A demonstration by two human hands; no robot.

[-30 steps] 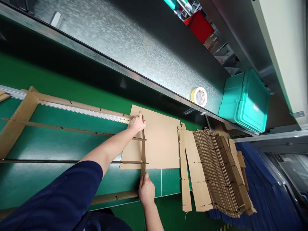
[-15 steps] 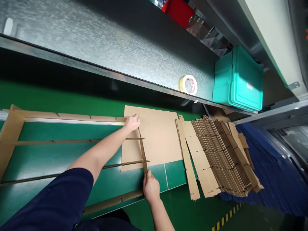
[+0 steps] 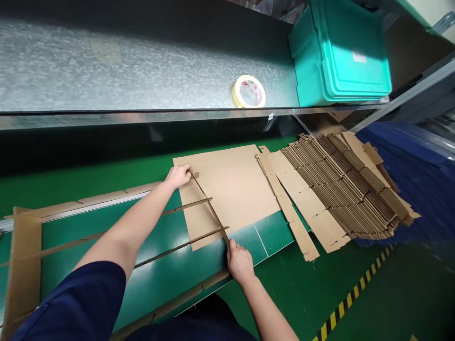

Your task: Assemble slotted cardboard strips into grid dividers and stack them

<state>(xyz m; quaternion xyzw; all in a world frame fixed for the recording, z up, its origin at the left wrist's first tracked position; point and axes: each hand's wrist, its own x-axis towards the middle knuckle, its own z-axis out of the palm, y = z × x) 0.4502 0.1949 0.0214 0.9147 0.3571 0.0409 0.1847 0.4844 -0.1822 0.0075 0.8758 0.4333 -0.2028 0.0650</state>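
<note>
While left fingers [image 3: 186,168], right fingers [image 3: 233,250] pinch ends, cardboard strip [image 3: 214,212] spans between.

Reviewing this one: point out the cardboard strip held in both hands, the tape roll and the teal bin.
Cardboard strip [image 3: 213,208]: head view, near mid-length, on its edge.
Tape roll [image 3: 237,96]: head view, yellow outer side.
Teal bin [image 3: 356,74]: head view, broad labelled face.

Hands [image 3: 241,261] gripping cardboard strip [image 3: 215,212], tape roll [image 3: 237,94]

Floor [image 3: 302,293]: green, black-and-yellow striping [image 3: 350,299].
Shelf [image 3: 142,71]: speckled grey metal, beyond far edge of green bench [image 3: 276,225].
Light: shelf front bright, back shadowed.
</note>
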